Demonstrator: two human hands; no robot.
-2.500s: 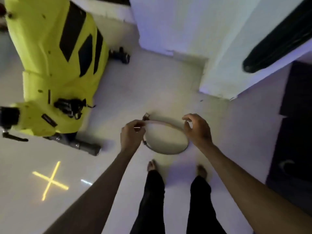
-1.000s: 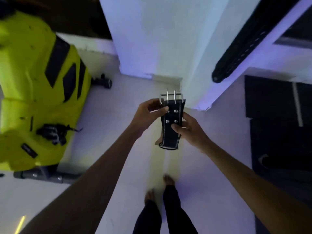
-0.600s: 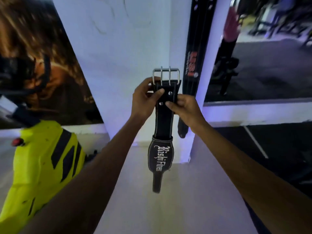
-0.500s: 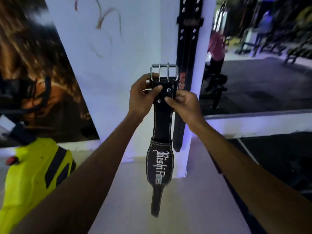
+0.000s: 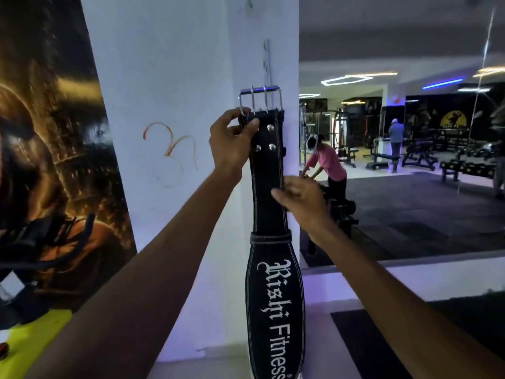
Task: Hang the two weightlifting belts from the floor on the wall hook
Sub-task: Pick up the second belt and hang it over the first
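We hold the black belt (image 5: pixel 274 296) upright against the white pillar (image 5: pixel 169 77), our left hand (image 5: pixel 232 144) curled round its top just under the steel buckle (image 5: pixel 260 99), our right hand (image 5: pixel 300 199) pinching its right edge midway, buckle just below the wall hook (image 5: pixel 267 60)

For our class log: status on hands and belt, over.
Left hand grips belt below buckle. Right hand pinches its edge. Belt upright before pillar, unhung. Nothing blocking.

Dim room with a cool violet cast on the white plastered pillar (image 5: pixel 164 77); a white hexagonal ceiling light strip (image 5: pixel 347 79) glares. Edges bend; the right grip (image 5: pixel 300 196) is motion-blurred.
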